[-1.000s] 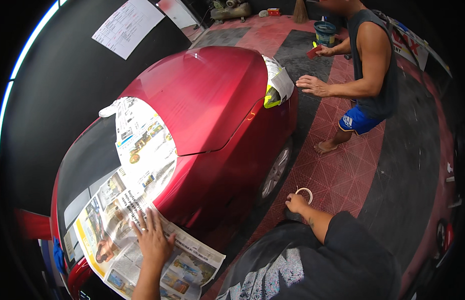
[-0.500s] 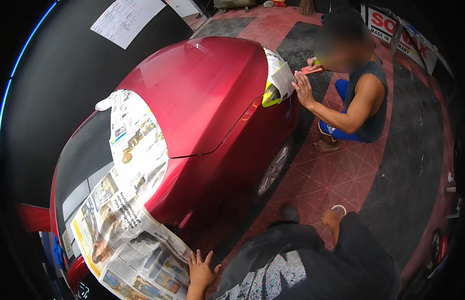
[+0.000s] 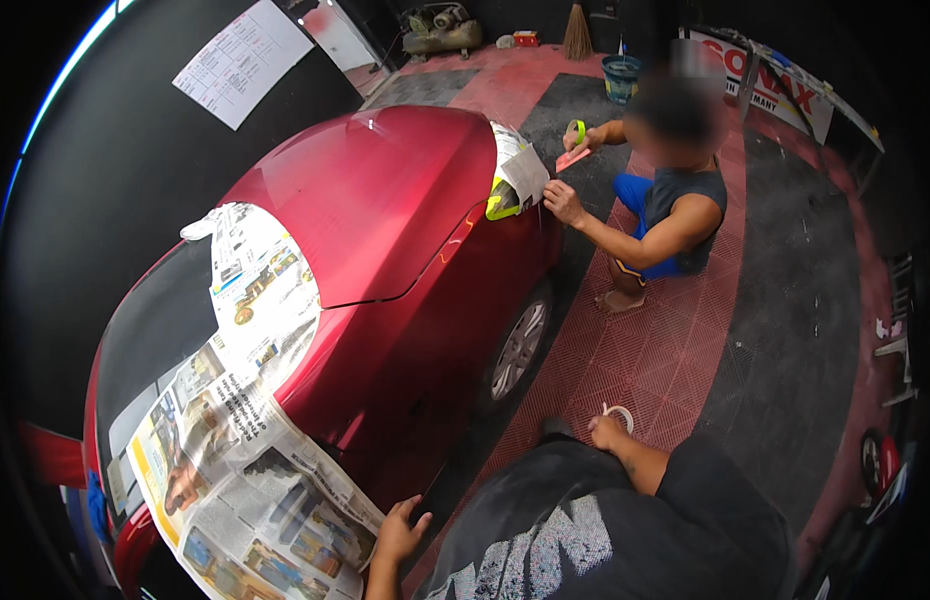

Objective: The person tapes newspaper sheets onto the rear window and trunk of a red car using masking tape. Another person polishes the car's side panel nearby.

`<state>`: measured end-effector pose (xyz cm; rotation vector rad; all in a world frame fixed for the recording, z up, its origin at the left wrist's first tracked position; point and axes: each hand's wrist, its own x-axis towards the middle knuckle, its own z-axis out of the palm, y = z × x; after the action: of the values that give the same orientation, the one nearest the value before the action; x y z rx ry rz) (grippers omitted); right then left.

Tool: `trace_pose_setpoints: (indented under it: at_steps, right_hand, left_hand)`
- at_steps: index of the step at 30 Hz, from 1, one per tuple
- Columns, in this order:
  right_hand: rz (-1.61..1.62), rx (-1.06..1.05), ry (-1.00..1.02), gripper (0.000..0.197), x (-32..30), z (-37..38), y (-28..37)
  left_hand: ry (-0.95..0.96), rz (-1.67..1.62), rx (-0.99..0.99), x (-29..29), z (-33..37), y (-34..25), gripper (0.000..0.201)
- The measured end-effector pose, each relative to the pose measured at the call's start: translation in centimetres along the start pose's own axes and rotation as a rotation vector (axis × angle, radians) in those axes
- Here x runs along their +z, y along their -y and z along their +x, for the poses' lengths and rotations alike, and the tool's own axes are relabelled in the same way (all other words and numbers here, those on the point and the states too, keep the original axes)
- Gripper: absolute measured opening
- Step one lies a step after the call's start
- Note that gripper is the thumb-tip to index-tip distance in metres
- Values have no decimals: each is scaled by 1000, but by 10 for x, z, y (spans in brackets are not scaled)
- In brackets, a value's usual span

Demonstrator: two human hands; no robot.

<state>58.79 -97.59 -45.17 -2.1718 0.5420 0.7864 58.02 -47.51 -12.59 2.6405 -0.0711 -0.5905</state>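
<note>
My left hand [image 3: 398, 535] is by the lower right edge of the newspaper sheet [image 3: 250, 500], with its fingers apart and holding nothing that I can see. The newspaper covers part of the red car's windshield and the rear edge of its hood [image 3: 385, 200]. My right hand [image 3: 610, 435], in front of my body, is closed on a roll of pale masking tape [image 3: 619, 413]. More newspaper [image 3: 257, 270] lies along the base of the dark windshield [image 3: 150, 300].
A co-worker [image 3: 685, 200] squats at the car's front corner, one hand by the paper-covered headlight [image 3: 515, 170], the other with a green tape roll [image 3: 579, 132] and a flat red piece [image 3: 572, 158]. A bucket [image 3: 620, 78] and broom [image 3: 576, 30] stand behind.
The view has shifted, showing more floor at the back. My left hand's fingers have drawn closer together. The co-worker's hand with the tape has risen; the other stays near the headlight.
</note>
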Motion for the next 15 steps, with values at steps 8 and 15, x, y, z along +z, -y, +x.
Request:
trace_pose_setpoints:
  at_steps: [8, 15]
  right_hand:
    - [-615, 240, 323, 42, -22, -95, -141]
    - [-403, 374, -57, 50, -25, -228, -68]
  left_hand:
    - [45, -251, 113, 124, -74, 48, 60]
    - [195, -314, -244, 109, -163, 121, 87]
